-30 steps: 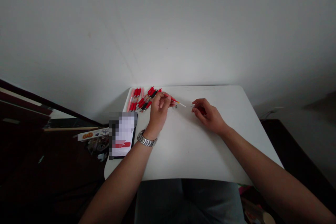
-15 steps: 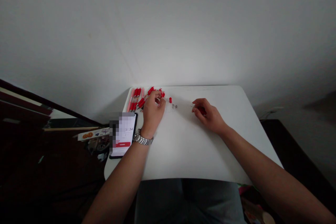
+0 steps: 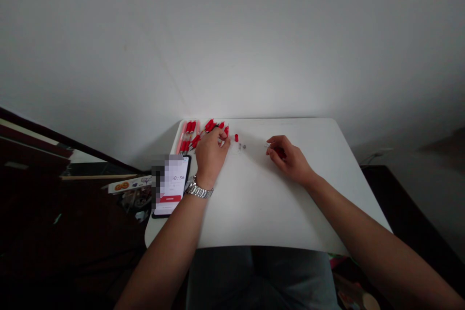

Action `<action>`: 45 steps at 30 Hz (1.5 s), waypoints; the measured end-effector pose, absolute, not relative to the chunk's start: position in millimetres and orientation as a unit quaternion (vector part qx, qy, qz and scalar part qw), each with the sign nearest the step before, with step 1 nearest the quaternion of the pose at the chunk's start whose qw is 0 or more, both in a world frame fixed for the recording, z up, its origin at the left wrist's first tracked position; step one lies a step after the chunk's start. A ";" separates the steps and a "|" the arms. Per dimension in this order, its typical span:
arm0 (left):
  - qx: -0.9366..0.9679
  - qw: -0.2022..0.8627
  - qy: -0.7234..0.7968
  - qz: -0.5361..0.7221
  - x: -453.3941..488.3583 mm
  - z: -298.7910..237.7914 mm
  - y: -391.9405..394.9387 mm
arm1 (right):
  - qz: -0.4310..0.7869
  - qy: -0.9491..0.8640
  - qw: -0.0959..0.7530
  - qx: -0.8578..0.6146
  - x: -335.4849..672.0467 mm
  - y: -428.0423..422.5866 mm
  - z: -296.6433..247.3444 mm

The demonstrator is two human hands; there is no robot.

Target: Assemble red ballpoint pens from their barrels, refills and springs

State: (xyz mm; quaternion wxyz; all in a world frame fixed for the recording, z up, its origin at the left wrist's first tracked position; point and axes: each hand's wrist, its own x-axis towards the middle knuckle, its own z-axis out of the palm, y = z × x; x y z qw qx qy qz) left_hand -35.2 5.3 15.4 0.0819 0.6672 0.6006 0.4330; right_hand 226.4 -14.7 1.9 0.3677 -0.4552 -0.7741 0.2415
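My left hand [image 3: 211, 154] is closed in a pinch beside the red pens [image 3: 209, 125] at the table's back left. A small red piece [image 3: 227, 130] shows just beyond its fingertips; whether they grip it is unclear. My right hand [image 3: 288, 157] is curled around a pen barrel, whose clear end [image 3: 268, 145] pokes out between thumb and forefinger, with red showing inside the palm. Between the hands lie a red pen grip [image 3: 236, 138], a small metal tip [image 3: 244, 147] and a thin spring-like piece [image 3: 240, 146].
Clear-and-red pens [image 3: 187, 135] lie in a row at the left edge of the white table [image 3: 269, 213]. In front of them, beside my left wrist, is a phone [image 3: 170, 189] with a timer showing. A wall [image 3: 254, 58] rises behind the table.
My left fingers have shifted slightly right and closed together among the red pen parts. The red piece by them looks more upright. My right hand has barely moved.
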 end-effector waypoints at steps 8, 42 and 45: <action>0.694 0.032 0.603 0.392 -34.4 18.8 3.7 | 0.243 -0.776 0.366 -0.453 226.2 -15.1 3.1; 0.697 0.020 0.618 0.363 -45.7 22.8 3.1 | 0.229 -0.776 0.365 -0.460 227.9 -14.2 1.8; 0.697 0.013 0.630 0.342 -45.8 22.9 3.8 | 0.231 -0.774 0.366 -0.461 227.3 -15.0 3.6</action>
